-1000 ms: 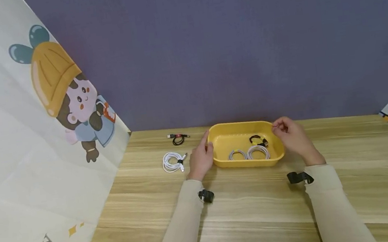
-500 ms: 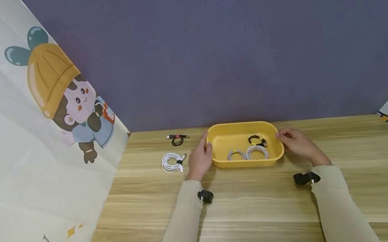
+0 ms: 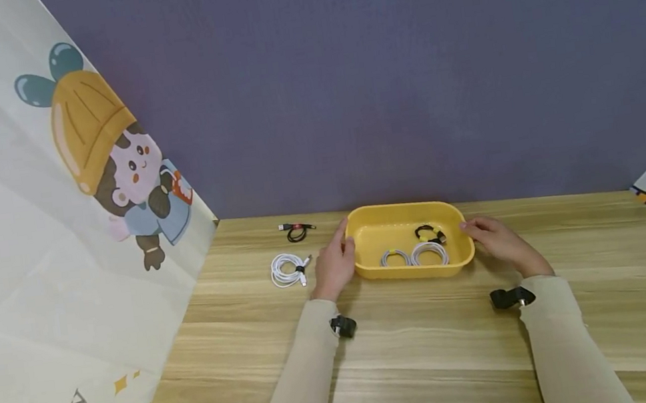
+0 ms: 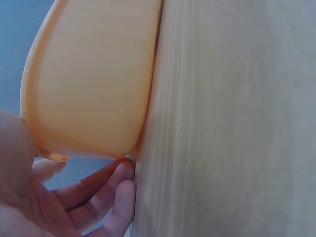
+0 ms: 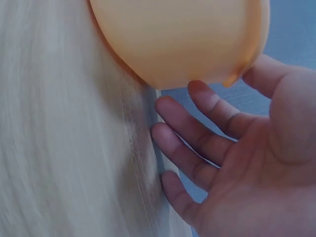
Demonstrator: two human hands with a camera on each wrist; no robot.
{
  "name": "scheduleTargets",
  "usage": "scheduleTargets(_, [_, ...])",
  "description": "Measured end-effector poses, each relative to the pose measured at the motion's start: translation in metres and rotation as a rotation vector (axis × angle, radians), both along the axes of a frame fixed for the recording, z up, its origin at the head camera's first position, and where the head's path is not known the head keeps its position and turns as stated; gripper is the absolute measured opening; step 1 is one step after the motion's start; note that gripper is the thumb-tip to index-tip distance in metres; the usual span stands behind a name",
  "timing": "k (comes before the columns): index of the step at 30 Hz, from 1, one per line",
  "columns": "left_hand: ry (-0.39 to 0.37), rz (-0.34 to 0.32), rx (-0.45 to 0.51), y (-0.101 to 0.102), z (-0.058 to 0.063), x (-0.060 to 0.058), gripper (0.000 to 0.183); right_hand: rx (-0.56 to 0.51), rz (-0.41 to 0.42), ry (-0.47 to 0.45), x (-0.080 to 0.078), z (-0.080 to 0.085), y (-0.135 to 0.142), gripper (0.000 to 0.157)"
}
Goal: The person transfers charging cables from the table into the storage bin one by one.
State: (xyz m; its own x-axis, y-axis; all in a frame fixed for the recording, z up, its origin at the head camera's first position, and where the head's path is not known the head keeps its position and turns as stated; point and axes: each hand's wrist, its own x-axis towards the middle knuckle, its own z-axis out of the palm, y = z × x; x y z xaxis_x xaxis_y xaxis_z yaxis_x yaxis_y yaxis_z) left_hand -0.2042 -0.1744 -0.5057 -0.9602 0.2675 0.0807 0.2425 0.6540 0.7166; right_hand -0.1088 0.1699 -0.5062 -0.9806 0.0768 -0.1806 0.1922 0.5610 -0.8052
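Observation:
A yellow plastic storage bin sits on the table between both hands. My left hand holds its left end, thumb at the rim and fingers bent low along the outer wall, as the left wrist view shows. At the opposite end, my right hand pinches the rim, thumb on top and index fingertip against the outside; the other fingers are spread below. Inside the bin lie a black cable with a yellow tie, a small grey coiled cable and a larger pale coiled cable.
Left of the bin, a white coiled cable with a black strap lies on the wooden table. Behind it is a short black USB cable with a red tie. A dark blue partition rises along the table's back edge.
My right hand has come down from above the bin's right rim to its right end and now holds it there. The left hand and the bin stay in place.

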Motion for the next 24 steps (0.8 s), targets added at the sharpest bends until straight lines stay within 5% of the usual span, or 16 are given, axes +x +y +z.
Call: scheduleTargets(24, [-0.025, -0.023, 0.004, -0.0034, 0.0068, 0.0023, 0.051, -0.054, 0.008, -0.039, 0.0021, 0.0023, -0.0027, 0.083])
